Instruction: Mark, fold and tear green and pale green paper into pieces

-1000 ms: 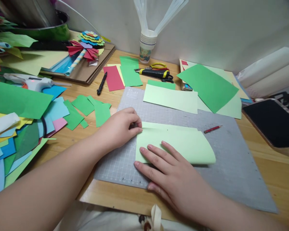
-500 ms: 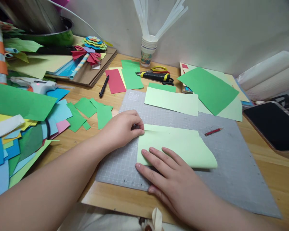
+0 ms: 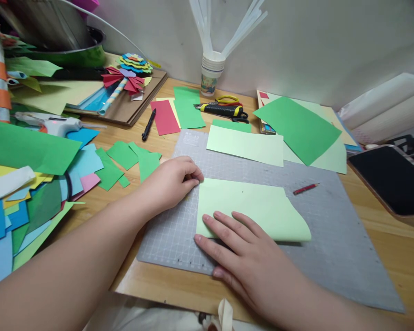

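A folded sheet of light green paper (image 3: 243,202) lies on the grey cutting mat (image 3: 338,257), its right end bulging in a loose curve. At its upper left corner, my left hand (image 3: 175,181) is closed in a pinch, thumb and fingertips meeting the paper's edge. My right hand (image 3: 244,257) rests flat with spread fingers over the paper's lower left edge, pressing the fold down. A short red pencil (image 3: 305,189) lies on the mat to the right of the sheet. Beyond the sheet is a second light green strip (image 3: 244,145).
Green scraps (image 3: 122,154) and a heap of coloured paper (image 3: 31,147) with a glue gun (image 3: 51,123) lie left. At the back are a black pen (image 3: 149,125), a utility knife (image 3: 222,109), scissors and paper cups (image 3: 210,76) holding clear sticks. A tablet (image 3: 393,179) lies right.
My left hand has shifted slightly up and left, from over the paper's left edge to its upper left corner. The upper edge now lies flatter. My right hand has stayed put.
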Tool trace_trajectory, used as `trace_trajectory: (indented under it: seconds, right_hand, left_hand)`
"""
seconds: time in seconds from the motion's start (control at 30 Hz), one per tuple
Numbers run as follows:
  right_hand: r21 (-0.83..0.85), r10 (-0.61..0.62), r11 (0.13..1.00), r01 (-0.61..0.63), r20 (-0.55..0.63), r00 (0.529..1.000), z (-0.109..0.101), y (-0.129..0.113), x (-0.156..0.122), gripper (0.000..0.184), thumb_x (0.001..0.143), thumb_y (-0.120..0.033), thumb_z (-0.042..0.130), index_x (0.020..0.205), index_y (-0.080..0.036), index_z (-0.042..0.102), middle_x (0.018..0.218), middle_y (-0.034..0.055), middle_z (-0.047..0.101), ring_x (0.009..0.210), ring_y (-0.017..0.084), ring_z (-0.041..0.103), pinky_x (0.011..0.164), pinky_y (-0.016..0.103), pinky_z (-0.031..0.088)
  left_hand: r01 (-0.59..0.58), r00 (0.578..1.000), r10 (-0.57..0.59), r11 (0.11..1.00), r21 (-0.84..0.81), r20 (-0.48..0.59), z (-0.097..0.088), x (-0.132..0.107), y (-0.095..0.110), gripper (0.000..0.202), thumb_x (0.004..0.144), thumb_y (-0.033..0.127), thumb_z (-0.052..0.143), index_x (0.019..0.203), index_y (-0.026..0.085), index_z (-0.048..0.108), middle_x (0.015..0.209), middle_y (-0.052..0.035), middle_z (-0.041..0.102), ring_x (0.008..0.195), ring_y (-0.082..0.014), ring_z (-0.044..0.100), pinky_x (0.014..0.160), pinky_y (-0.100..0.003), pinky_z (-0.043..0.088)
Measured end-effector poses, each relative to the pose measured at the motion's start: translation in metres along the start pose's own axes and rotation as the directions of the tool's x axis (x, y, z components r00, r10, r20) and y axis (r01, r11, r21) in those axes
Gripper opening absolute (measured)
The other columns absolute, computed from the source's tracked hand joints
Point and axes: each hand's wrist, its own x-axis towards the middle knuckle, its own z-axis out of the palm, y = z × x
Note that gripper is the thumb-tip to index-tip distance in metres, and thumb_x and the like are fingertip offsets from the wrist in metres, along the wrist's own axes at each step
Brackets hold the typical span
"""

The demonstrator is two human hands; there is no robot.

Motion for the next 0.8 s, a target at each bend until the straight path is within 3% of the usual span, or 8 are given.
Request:
trace_trajectory:
  seconds: [0.8]
  right_hand:
    - [0.022,-0.002,1.0,0.002,0.013,1.0,-0.0005,0.0017,-0.0009,0.042,0.099,-0.035,0.043,0.14,-0.029,0.046,0.151,0.0035,0.042,0.137,0.025,0.04,0.108,0.05,0.037]
  left_hand:
    - [-0.003,1.0,0.003,1.0,0.007,0.002,0.001,-0.0004,-0.0008,0.011,0.082,0.014,0.059,0.081,0.02,0.069,0.086,0.0002,0.065,0.081,-0.0145,0.058,0.078,-0.031,0.043]
